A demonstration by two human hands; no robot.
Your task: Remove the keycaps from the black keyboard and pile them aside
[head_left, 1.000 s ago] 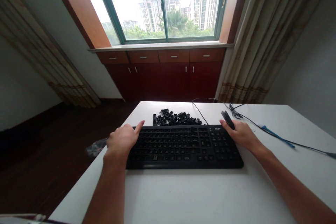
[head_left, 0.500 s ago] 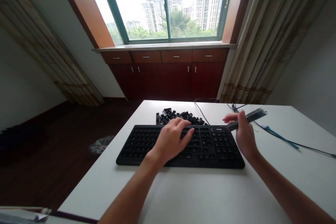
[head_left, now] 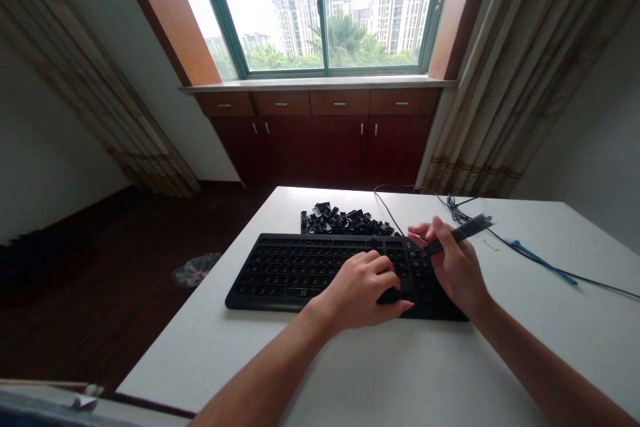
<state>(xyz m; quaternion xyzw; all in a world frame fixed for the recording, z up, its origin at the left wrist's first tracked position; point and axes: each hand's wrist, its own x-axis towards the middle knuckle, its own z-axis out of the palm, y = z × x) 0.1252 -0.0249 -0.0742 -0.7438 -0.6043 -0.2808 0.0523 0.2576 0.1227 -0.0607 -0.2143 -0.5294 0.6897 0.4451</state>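
A black keyboard (head_left: 280, 270) lies on the white table, its left part showing rows of bare key sockets. Over its right half rests my left hand (head_left: 367, 287), fingers curled down on the keys and thumb spread apart; nothing shows in it. My right hand (head_left: 457, 263) is closed around a dark brush (head_left: 465, 229), whose frayed, bristle-like end points up and right while the other end slants down to the number pad. Behind the keyboard sits a heap of loose black keycaps (head_left: 345, 220).
A thin black cable (head_left: 455, 210) winds over the table (head_left: 200, 360) at the back right. Beside it lie a blue strip (head_left: 543, 261) and a small bent wire (head_left: 491, 245). Left of the table, a clear plastic bag (head_left: 195, 270) is on the floor.
My left hand has slid right along the keyboard, toward the number pad. My right hand has moved left with the brush, bringing its lower end over the keys. The view has shifted slightly.
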